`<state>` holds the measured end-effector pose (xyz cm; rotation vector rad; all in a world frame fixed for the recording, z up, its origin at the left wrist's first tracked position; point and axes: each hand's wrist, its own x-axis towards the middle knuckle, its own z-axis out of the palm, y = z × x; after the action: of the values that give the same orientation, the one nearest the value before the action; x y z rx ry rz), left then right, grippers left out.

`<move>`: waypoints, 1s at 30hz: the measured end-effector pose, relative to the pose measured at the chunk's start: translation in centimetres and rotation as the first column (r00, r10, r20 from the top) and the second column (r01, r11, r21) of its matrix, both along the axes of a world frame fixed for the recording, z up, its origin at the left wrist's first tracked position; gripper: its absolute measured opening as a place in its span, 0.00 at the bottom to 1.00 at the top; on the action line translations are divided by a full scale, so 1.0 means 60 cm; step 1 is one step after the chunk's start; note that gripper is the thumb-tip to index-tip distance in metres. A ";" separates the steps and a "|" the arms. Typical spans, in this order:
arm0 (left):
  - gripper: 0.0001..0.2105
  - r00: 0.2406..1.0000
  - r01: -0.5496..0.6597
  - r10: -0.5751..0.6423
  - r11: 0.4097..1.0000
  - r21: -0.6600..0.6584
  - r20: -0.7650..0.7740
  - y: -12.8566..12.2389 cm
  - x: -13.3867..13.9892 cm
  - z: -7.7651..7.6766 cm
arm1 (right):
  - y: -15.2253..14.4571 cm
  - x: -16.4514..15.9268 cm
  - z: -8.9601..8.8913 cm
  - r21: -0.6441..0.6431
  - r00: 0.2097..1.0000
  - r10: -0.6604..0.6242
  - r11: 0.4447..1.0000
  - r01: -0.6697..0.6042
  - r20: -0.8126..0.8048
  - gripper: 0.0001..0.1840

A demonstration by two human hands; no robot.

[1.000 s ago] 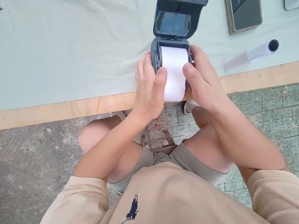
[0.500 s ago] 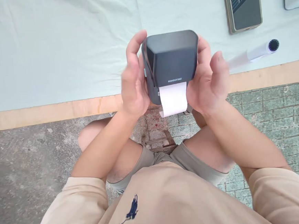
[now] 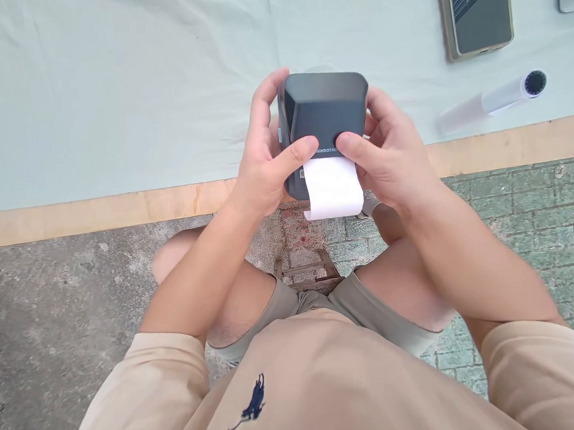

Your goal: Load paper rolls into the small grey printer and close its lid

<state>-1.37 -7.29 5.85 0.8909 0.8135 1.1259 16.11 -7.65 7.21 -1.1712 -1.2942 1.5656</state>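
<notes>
thumbs (image 3: 303,149) lay on the printer (image 3: 329,117)
its lid (image 3: 328,92), raised a second earlier, was down; left hand (image 3: 267,160) and right hand (image 3: 397,150) clasped its sides at the table edge (image 3: 93,216), paper (image 3: 333,188) sticking out.

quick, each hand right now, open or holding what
Left hand: holding the black printer by its left side, thumb on top.
Right hand: holding the black printer by its right side, thumb on top.

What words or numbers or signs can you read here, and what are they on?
"IMBOT", on the lid of the black printer; the letters at both ends are unclear.
Pale mark on the printer's body: too small to read.
White paper: no writing that I can see.
Dark emblem on the shirt: a figure, no readable letters.
</notes>
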 end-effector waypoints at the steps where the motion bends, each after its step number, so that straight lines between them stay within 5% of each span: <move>1: 0.38 1.000 0.005 -0.005 1.000 -0.010 0.013 0.000 0.000 0.000 | 0.000 0.000 0.001 -0.001 1.000 -0.005 1.000 0.005 0.000 0.31; 8: 0.13 0.954 0.119 -0.091 0.989 -0.082 0.285 0.003 0.011 0.014 | 0.004 -0.001 0.021 -0.005 0.991 -0.120 0.993 0.120 -0.055 0.33; 15: 0.24 0.970 0.100 -0.064 0.985 -0.143 0.236 0.006 0.032 0.007 | 0.005 0.005 0.008 0.123 0.992 -0.120 0.986 0.115 0.036 0.35; 26: 0.15 0.981 -0.028 0.062 0.983 -0.182 0.183 0.005 0.022 0.005 | 0.014 0.013 0.028 0.256 0.977 -0.089 0.966 0.038 0.192 0.22; 30: 0.19 0.983 -0.062 0.098 0.973 -0.221 0.153 0.004 0.024 0.011 | 0.014 0.027 0.032 0.221 0.966 -0.028 0.975 -0.030 0.255 0.27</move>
<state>0.09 -7.03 6.49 0.5816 0.8244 1.1405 17.73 -6.79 9.16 -1.2575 -1.5943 1.2582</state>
